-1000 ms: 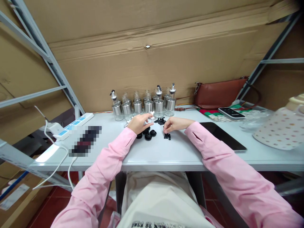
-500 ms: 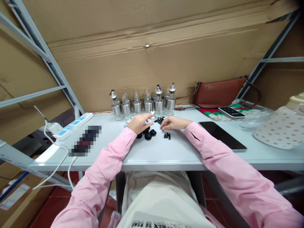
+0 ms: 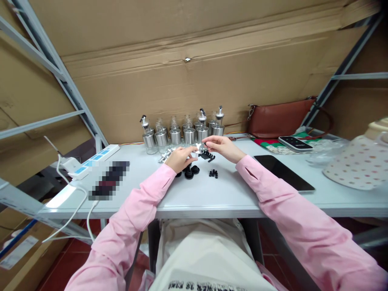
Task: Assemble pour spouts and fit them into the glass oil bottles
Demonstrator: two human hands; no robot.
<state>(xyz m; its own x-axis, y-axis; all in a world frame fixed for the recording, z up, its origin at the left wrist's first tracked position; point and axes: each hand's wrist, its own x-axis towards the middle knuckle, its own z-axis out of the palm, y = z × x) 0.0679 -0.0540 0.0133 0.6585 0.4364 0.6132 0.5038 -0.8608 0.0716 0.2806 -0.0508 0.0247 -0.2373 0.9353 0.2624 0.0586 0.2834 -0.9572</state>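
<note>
My left hand [image 3: 181, 159] is closed around a white bottle pourer spout [image 3: 198, 148], its top poking out past the fingertips. Just to the right, my right hand [image 3: 222, 146] pinches a small black piece [image 3: 205, 143] beside the spout's top; whether the two touch I cannot tell. Below my left hand lie several black ribbed stoppers [image 3: 189, 173], some partly hidden by it. Black lever-shaped pieces [image 3: 207, 155] lie under my right hand, and small black caps [image 3: 213, 173] sit nearer the table's front. More silvery-white spouts [image 3: 165, 155] lie left of my left hand.
Glass bottles with steel sleeves [image 3: 175, 135] stand in rows at the back, some fitted with pourers. A tablet [image 3: 283, 173], a brown bag [image 3: 281, 119] and a dotted white object [image 3: 357, 165] are to the right. A power strip [image 3: 93, 161] lies left.
My right hand has risen from the black pieces on the table to the spout, carrying a small black piece. My left hand has shifted slightly right, still holding the spout.
</note>
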